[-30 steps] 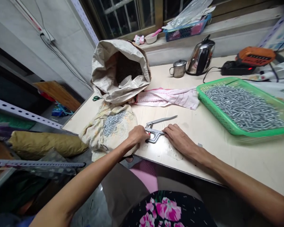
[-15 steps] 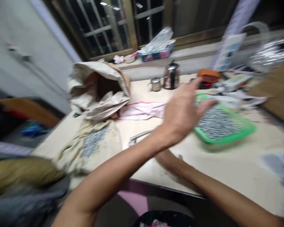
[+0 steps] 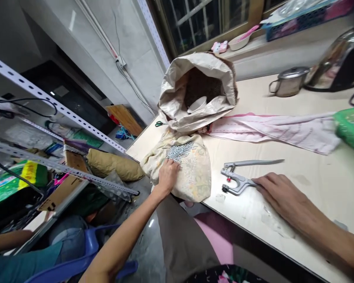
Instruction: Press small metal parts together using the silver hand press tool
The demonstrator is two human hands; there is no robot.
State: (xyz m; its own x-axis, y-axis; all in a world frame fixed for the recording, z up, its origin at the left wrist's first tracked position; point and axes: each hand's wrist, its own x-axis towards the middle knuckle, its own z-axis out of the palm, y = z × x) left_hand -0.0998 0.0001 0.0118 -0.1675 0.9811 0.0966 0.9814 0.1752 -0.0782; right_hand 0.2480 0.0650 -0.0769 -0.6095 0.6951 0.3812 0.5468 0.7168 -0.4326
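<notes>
Left hand (image 3: 168,175) lies fingers spread on the cloth (image 3: 183,169) at the counter (image 3: 306,184) edge, fingertips right at the heap of small metal pins (image 3: 179,150) on that cloth. Not clamped on anything that shows; whether a pin is pinched under the fingers, cannot tell. Right hand (image 3: 279,192) lies flat, fingers loosely together, tips touching the lower handle of the pliers (image 3: 242,175), pressing rather than gripping. The pliers lie on the counter with handles apart, between cloth and right hand.

Risks, as a judgement:
- Cloth hangs over the counter edge. A pull or push from the left hand could slide it off and spill the pins to the floor.
- Pins are tiny and loose; a pinch may lift several or none, and a dropped one could roll off the edge.
- Pliers are only held down by fingertips, so a bump could skid them toward the edge.
- Sack (image 3: 197,90) stands open just behind the cloth and leans toward it; tugging the cloth could tip it.
- Pink cloth (image 3: 271,129) lies near the upper handle and could snag it.
</notes>
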